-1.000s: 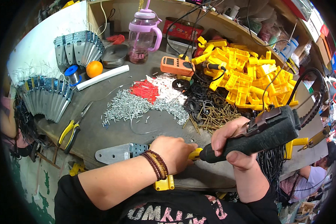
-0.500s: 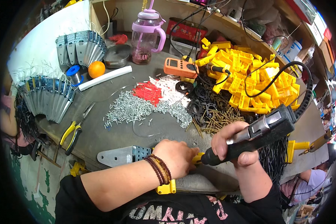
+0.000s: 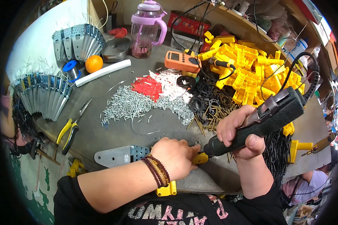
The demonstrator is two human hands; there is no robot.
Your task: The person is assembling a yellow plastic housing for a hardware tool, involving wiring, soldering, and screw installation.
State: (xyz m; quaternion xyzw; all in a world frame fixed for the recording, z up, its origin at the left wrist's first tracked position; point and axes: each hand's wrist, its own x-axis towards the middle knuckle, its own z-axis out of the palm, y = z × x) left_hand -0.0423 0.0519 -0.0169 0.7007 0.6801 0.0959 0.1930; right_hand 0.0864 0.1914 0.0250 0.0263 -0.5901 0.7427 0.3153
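My right hand [image 3: 238,137] is wrapped round a black electric screwdriver [image 3: 274,118]. The tool slants down to the left, and its nose meets the end of a yellow plastic part [image 3: 200,159]. My left hand [image 3: 173,157], with beaded bracelets at the wrist, is closed over that part, its fingers bent at the screwdriver's tip. More yellow plastic [image 3: 166,189] shows below the wrist; I cannot tell if it is the same piece. Left of the hand lies a grey metal bracket [image 3: 114,157] with a perforated end, partly covered by the hand. The driver's bit is hidden.
Silver screws [image 3: 127,107], red sleeves [image 3: 147,87], brass screws [image 3: 214,118] and yellow housings [image 3: 248,75] lie in piles. Yellow-handled pliers [image 3: 72,129] rest at left. An orange meter [image 3: 182,61], a lidded jug [image 3: 146,32] and finished-looking metal brackets [image 3: 43,93] stand behind.
The screwdriver's rear end has swung up and right in my right hand, its nose staying at the yellow part. My left hand has hardly moved. The view has shifted slightly.
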